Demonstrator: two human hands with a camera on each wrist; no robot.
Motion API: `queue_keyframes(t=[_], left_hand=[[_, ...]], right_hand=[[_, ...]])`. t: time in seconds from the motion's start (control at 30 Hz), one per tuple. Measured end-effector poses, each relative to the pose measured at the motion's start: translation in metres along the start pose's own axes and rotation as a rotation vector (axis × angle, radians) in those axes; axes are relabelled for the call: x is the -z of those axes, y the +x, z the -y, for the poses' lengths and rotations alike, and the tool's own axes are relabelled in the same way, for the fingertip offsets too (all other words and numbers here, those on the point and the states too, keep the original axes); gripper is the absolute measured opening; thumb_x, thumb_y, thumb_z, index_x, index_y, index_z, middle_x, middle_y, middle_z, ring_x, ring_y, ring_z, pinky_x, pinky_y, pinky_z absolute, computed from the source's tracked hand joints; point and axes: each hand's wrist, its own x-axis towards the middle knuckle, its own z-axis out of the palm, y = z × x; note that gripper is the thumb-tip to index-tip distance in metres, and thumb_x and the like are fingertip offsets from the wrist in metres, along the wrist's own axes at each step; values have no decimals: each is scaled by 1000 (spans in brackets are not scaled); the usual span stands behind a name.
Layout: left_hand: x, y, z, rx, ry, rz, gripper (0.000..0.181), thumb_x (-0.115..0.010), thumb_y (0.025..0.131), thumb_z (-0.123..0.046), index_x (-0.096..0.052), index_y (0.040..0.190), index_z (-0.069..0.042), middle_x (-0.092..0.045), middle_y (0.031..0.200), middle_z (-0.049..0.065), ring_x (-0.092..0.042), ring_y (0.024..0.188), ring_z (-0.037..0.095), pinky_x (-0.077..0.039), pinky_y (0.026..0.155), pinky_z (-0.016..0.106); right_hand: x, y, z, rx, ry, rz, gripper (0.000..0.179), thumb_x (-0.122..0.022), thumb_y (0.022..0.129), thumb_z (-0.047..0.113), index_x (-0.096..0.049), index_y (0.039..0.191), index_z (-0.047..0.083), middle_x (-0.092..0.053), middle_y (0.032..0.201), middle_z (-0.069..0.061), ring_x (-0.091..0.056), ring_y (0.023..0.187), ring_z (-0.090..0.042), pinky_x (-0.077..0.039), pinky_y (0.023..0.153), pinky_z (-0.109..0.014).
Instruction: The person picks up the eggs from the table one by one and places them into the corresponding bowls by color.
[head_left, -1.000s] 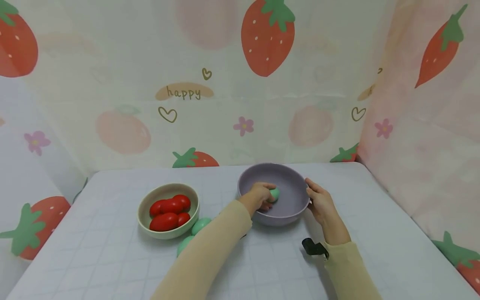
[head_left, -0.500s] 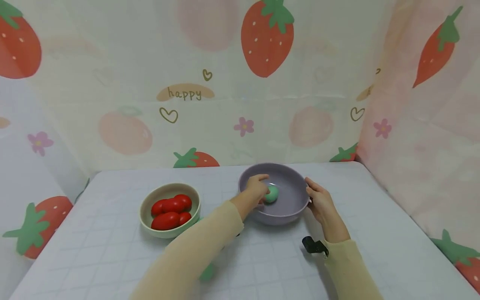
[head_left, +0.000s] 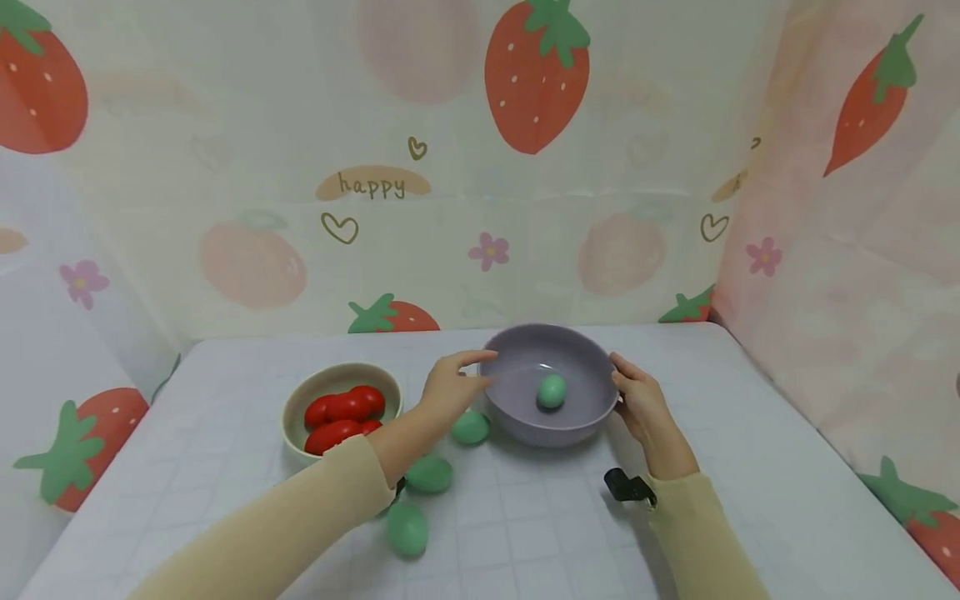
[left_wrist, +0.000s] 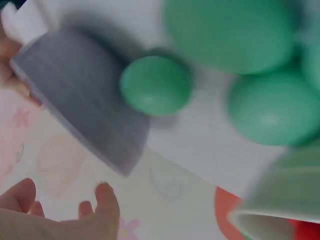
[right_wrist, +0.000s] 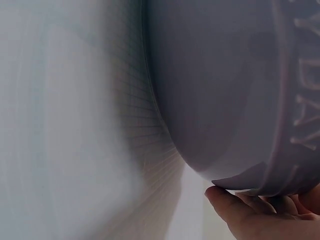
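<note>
My left hand (head_left: 450, 390) is at the left rim of the purple bowl (head_left: 555, 427), its thumb and fingers spread with nothing between them. Inside that bowl lies one green egg (head_left: 552, 391). My right hand (head_left: 647, 412) grips the bowl's right rim; the right wrist view has its fingers (right_wrist: 235, 210) against the bowl's side. On the table beside the bowl, below my left hand, are several green eggs (head_left: 429, 475), one of them (left_wrist: 156, 85) close against the bowl in the left wrist view.
A cream bowl (head_left: 292, 433) with several red egg-shaped pieces (head_left: 348, 407) stands at the left, partly behind my left forearm. A strawberry-print backdrop (head_left: 487, 200) rises behind the white table (head_left: 540, 525). A black wrist strap piece (head_left: 628, 489) hangs at my right sleeve.
My left hand has let go of the green egg inside the purple bowl and drawn back left to its rim. The right hand keeps its hold on the bowl.
</note>
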Motion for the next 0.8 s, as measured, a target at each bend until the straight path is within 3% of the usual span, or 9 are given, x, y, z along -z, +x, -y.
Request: queue_keyframes(t=[0.1,0.33,0.43,0.67,0.8], left_hand=[[10,-11,14,-28,92,17,39,-58,86,3,-68,122,-7,-54,138,12,-47,127,39,-44,100,46],[14,-31,36,-107,341,160,28,-64,84,6,-74,109,-5,-52,136,25,-43,130,43,-39,103,53],[12,-26,44,-120,427,199,31,-69,82,6,-75,109,-7,-53,135,24,-45,129,42,-38,104,54],[11,-14,55,-107,522,220,39,-71,79,6,-73,115,-11,-60,131,17,-46,131,36,-11,110,68],[13,-7,56,-38,493,215,42,-71,78,6,-72,117,-11,-61,130,13,-47,129,38,-16,110,65]], right_hand=[[0,0,1,-2,-9,4,51,-29,105,2,-17,154,2,-11,160,-13,-11,146,-26,-17,117,-45],[0,0,2,1,-2,11,51,-29,104,1,-15,154,2,-9,161,-13,-9,146,-26,-17,117,-45],[1,0,2,-3,5,11,51,-29,105,2,-15,154,2,-9,161,-13,-9,146,-26,-17,117,-45],[1,0,3,-9,5,13,51,-30,105,2,-15,154,3,-9,161,-12,-9,146,-26,-17,117,-44],[1,1,2,-13,2,14,51,-29,105,2,-15,154,4,-8,161,-11,-9,146,-26,-17,117,-44]])
